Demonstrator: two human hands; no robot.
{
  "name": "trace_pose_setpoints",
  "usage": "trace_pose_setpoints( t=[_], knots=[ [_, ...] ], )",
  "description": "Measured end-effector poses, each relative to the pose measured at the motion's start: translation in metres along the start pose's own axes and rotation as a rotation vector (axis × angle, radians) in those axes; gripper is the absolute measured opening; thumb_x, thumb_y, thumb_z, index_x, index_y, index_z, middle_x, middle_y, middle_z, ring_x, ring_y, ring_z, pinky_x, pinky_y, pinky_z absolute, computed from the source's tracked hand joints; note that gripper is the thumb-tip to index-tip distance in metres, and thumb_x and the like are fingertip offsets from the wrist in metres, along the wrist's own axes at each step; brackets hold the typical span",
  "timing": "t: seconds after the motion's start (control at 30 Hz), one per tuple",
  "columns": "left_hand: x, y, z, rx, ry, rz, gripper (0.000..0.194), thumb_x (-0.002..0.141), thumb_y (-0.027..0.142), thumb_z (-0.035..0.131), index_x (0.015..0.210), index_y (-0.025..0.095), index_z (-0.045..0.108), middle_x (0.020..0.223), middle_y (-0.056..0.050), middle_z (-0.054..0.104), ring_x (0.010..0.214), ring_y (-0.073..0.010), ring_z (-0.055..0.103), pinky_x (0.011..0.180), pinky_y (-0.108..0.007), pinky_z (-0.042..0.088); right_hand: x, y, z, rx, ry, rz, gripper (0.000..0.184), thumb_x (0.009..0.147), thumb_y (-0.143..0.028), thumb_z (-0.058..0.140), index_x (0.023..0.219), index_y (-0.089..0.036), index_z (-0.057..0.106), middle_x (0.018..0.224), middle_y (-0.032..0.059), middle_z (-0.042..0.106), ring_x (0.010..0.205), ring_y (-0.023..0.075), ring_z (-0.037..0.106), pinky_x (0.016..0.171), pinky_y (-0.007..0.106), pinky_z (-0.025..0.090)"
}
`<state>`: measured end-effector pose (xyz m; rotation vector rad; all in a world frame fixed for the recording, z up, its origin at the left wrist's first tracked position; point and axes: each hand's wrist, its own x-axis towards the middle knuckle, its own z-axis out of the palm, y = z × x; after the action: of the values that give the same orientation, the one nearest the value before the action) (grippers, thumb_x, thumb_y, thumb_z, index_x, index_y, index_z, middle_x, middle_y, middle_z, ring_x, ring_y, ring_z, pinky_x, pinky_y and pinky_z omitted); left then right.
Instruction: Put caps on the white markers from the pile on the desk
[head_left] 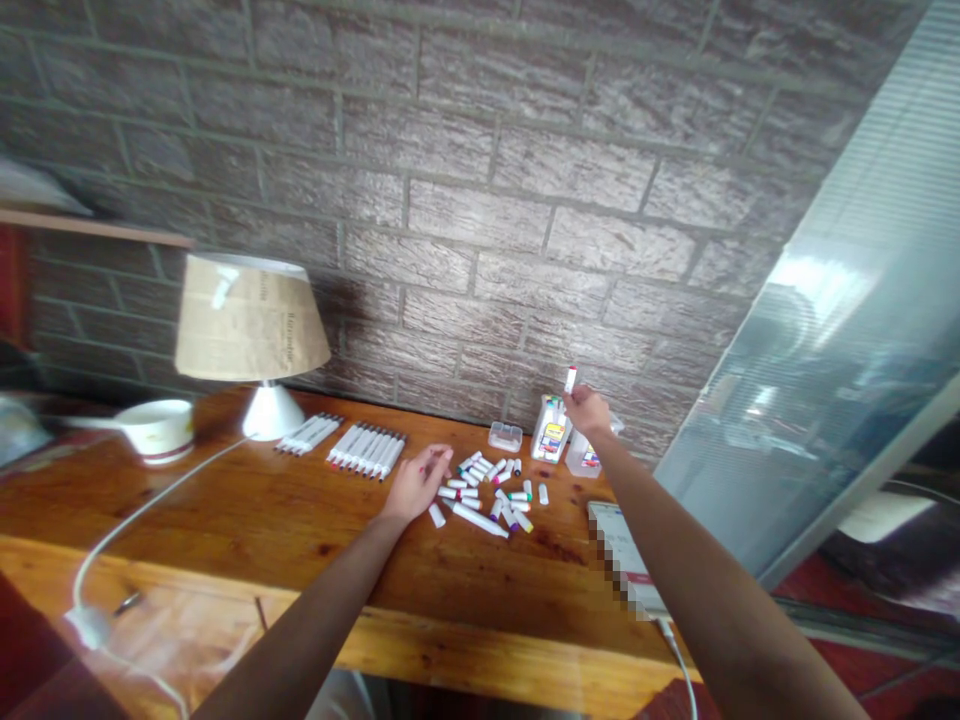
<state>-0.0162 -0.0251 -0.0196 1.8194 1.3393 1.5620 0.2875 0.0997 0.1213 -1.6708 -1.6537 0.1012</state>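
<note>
My right hand is raised at the right over the marker boxes, its fingers closed on a white marker held upright with its red end up. Just below it stand a white box of markers and a clear plastic box, partly hidden by the hand. My left hand rests on the table, fingers loosely bent and apart, with nothing visible in them. Beside it lies a loose pile of white marker caps with coloured ends. A longer white marker lies in front of the pile.
Two rows of markers lie left of my left hand. Farther left are a lamp with its cord and a white pot. A small clear case sits by the wall. A tablet with a cable lies under my right forearm.
</note>
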Motion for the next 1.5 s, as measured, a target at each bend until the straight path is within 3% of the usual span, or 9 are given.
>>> trace_pose_setpoints(
  t=[0.2,0.3,0.47,0.63,0.7,0.77,1.0,1.3,1.5],
  knots=[
    [0.000,0.002,-0.001,0.033,0.017,0.000,0.036,0.097,0.049,0.043,0.092,0.023,0.068,0.070,-0.001,0.071,0.062,-0.0169,0.066,0.063,-0.026,0.049,0.002,-0.003,0.005,-0.051,-0.030,0.016,0.040,0.083,-0.024,0.064,0.122,-0.017,0.061,0.080,0.0071,0.076,0.076,0.0229,0.074,0.073,0.028,0.050],
    [0.000,0.000,-0.001,0.040,0.024,0.000,0.042,0.098,0.051,0.040,0.086,0.023,0.069,0.069,-0.001,0.071,0.061,-0.0170,0.065,0.064,-0.027,0.049,0.000,-0.004,0.004,-0.067,-0.044,0.013,0.034,0.081,-0.022,0.065,0.114,-0.017,0.066,0.067,0.0053,0.073,0.081,0.0255,0.074,0.073,0.029,0.050],
    [0.000,0.000,-0.001,0.008,0.036,-0.028,0.045,0.098,0.053,0.038,0.090,0.022,0.070,0.069,-0.002,0.071,0.061,-0.0178,0.064,0.064,-0.028,0.049,-0.005,-0.004,0.003,-0.017,-0.028,-0.014,0.026,0.081,-0.020,0.062,0.105,-0.015,0.070,0.064,0.0055,0.072,0.065,0.0219,0.072,0.065,0.027,0.048],
    [0.000,0.007,-0.002,0.017,0.023,-0.089,0.051,0.099,0.054,0.031,0.103,0.019,0.068,0.070,-0.002,0.070,0.063,-0.0178,0.064,0.067,-0.029,0.049,-0.027,-0.002,0.011,0.090,0.160,-0.090,0.032,0.087,-0.027,0.050,0.111,-0.013,0.067,0.102,0.0132,0.075,0.071,0.0197,0.070,0.071,0.030,0.049],
    [0.001,0.006,-0.002,0.022,0.021,-0.090,0.052,0.099,0.054,0.029,0.103,0.019,0.068,0.070,-0.002,0.070,0.064,-0.0178,0.063,0.067,-0.029,0.049,-0.047,-0.003,0.022,0.246,0.310,-0.165,0.031,0.087,-0.032,0.048,0.100,-0.013,0.069,0.095,0.0131,0.074,0.071,0.0203,0.066,0.070,0.031,0.049],
    [0.001,0.003,-0.001,0.032,0.026,-0.086,0.052,0.099,0.054,0.029,0.102,0.019,0.068,0.070,-0.002,0.069,0.065,-0.0178,0.063,0.069,-0.030,0.049,-0.072,-0.004,0.038,0.369,0.320,-0.188,0.034,0.089,-0.039,0.046,0.097,-0.014,0.068,0.086,0.0100,0.073,0.060,0.0171,0.060,0.061,0.029,0.047],
    [0.005,0.001,-0.003,0.033,0.091,-0.083,0.051,0.098,0.056,0.031,0.102,0.017,0.064,0.072,-0.003,0.070,0.066,-0.0174,0.063,0.073,-0.031,0.050,-0.139,-0.002,0.083,0.470,0.206,-0.255,0.030,0.093,-0.040,0.048,0.087,-0.018,0.068,0.071,0.0036,0.068,0.062,0.0165,0.061,0.064,0.027,0.046],
    [0.005,-0.002,-0.004,-0.020,0.111,-0.129,0.057,0.094,0.063,0.037,0.084,0.016,0.068,0.068,-0.005,0.070,0.063,-0.0176,0.064,0.068,-0.031,0.051,-0.145,0.008,0.084,0.650,-0.089,-0.308,0.035,0.085,-0.051,0.064,0.073,-0.019,0.070,0.068,0.0030,0.070,0.061,0.0162,0.061,0.060,0.026,0.045],
    [0.006,-0.004,-0.002,-0.041,0.093,-0.119,0.057,0.093,0.062,0.039,0.074,0.017,0.068,0.063,-0.005,0.068,0.062,-0.0176,0.064,0.066,-0.031,0.050,-0.153,0.001,0.094,0.602,-0.383,-0.514,0.029,0.082,-0.049,0.070,0.080,-0.021,0.076,0.080,0.0032,0.075,0.070,0.0170,0.066,0.065,0.027,0.046]
  ],
)
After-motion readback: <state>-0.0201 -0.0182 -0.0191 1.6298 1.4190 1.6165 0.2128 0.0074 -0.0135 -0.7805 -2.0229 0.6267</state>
